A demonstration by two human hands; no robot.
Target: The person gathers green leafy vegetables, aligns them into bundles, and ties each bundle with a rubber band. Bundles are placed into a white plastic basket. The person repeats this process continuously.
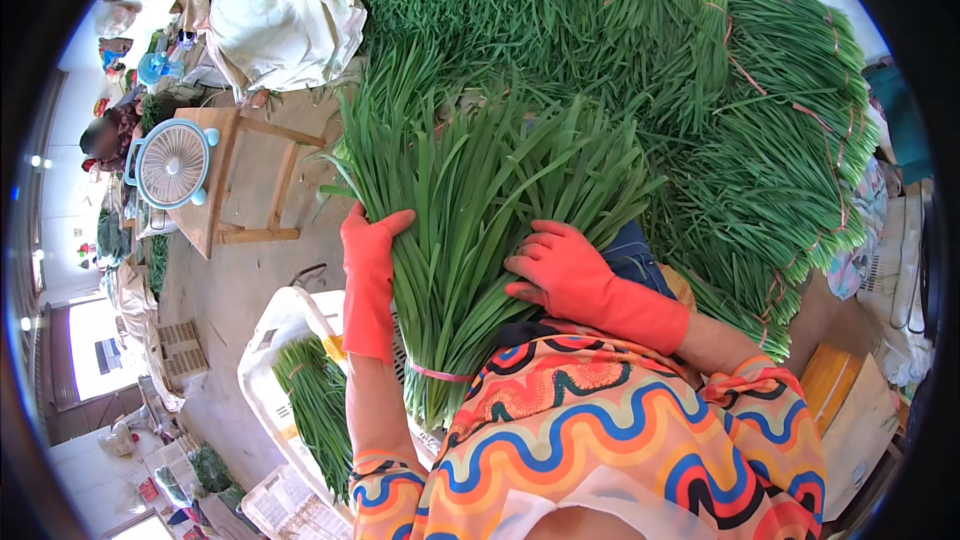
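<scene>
A large bundle of long, flat green leaves, apparently garlic chives, lies in front of my body, its leaf tips fanned out away from me. A pinkish-red band ties it near the stem ends. My left hand, in a red rubber glove, rests along the bundle's left edge with thumb and fingers apart. My right hand, gloved the same way, touches the leaves on the right side with bent fingers. Whether either hand grips the leaves is hard to tell.
Many tied bundles of the same greens are heaped ahead and to the right. At my left stands a white plastic crate holding another bundle. A wooden stool, a fan and a white sack are farther left, near another person.
</scene>
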